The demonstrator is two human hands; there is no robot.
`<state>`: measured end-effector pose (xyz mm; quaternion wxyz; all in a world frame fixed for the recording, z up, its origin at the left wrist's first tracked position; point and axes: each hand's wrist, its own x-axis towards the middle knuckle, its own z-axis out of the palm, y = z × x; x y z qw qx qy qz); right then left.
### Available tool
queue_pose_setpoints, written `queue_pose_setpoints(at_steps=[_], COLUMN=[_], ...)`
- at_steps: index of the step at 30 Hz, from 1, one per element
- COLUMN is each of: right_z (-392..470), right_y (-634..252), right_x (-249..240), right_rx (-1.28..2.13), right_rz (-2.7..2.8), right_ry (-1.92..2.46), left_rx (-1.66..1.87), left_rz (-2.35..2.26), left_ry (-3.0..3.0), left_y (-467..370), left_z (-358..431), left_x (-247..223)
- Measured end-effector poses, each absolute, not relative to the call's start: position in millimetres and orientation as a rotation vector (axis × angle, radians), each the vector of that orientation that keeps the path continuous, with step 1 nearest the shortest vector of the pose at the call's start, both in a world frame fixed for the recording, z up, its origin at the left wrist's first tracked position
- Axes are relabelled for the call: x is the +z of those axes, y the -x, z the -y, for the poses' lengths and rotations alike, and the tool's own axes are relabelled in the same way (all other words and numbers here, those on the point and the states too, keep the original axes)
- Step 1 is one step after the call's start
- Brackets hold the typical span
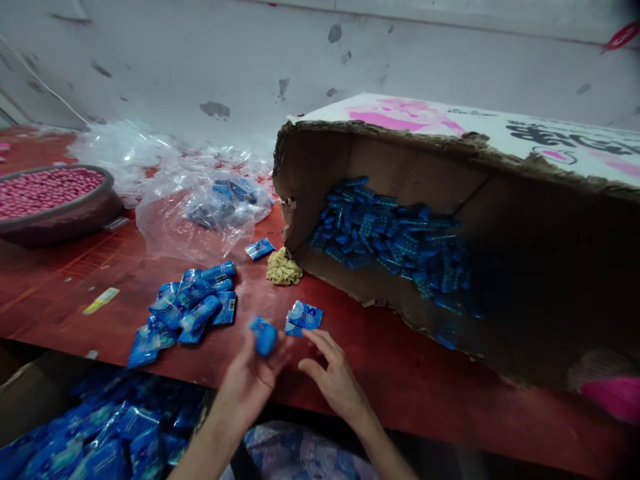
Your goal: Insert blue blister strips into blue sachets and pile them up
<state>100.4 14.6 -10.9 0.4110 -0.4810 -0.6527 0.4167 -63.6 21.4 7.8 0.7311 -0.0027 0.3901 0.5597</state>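
In my left hand [253, 373] is a small blue packet [263, 335], gripped near the thumb and slightly blurred. My right hand [336, 375] is open, thumb apart from the fingers, and its fingertips reach the near edge of flat blue wrappers [306, 315] on the red table [370, 360]. I cannot tell whether they touch. Left of my hands lies a loose pile of filled blue packets [193, 303]. A crumpled yellowish cloth [283, 268] and a single flat blue wrapper [259, 249] lie farther back.
A large cardboard box [400, 113] on its side holds many blue pieces [385, 230]. Clear plastic bags [200, 227] and a bowl [60, 223] of pink beads [50, 190] stand at left. Below the table edge, more blue packets [115, 440] fill a container.
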Motion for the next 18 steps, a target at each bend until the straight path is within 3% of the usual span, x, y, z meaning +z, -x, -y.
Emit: queue_pose_setpoints(at_steps=[3, 7, 13, 18], right_z=[-31.9, -49.9, -54.4, -59.0], right_y=[-99.7, -92.3, -82.8, -85.3], right_x=[-12.2, -22.4, -32.8, -32.8], right_rx=[0.650, 0.305, 0.157, 0.128], right_rz=[1.802, 1.986, 2.089, 2.113], right_ry=[1.454, 1.751, 1.888, 1.917], left_rx=[1.530, 1.478, 1.083, 1.015], left_rz=[-0.805, -0.836, -0.943, -0.985], left_ry=[0.087, 0.156, -0.028, -0.154], left_y=[102.9, 116.9, 63.2, 46.5], left_z=[-38.1, -39.8, -21.0, -25.6], left_x=[14.4, 7.0, -16.5, -21.1])
